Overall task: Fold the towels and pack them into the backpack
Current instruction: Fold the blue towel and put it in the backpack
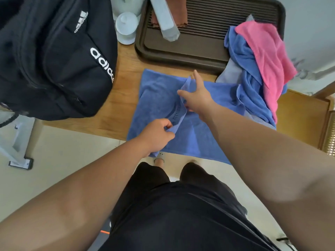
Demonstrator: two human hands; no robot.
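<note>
Black fabric backpack with white logo (54, 60) stands on the tabletop left of the left hand, well apart from it. Can't tell if its zip is open.

Left hand (155, 136) pinches the near end of a raised fold in the blue terry towel (159, 95). Right hand (197, 98), just beyond it and to its right, grasps the far end of the same fold, one finger sticking out straight. The towel lies spread flat under both hands, its near edge hanging off the table.

Handling, my read: light, soft, limp and grippy. It will sag between grip points, so take it at an edge or corners, with two pinches set apart and tension kept between them.

Right of the right hand is a crumpled heap of blue and pink towels (262, 57), not yet folded.

Surface is a light wooden table (117, 98), with a dark brown ribbed tray (199, 51) beyond the hands. The heap partly overlaps the tray. Pale floor below.
</note>
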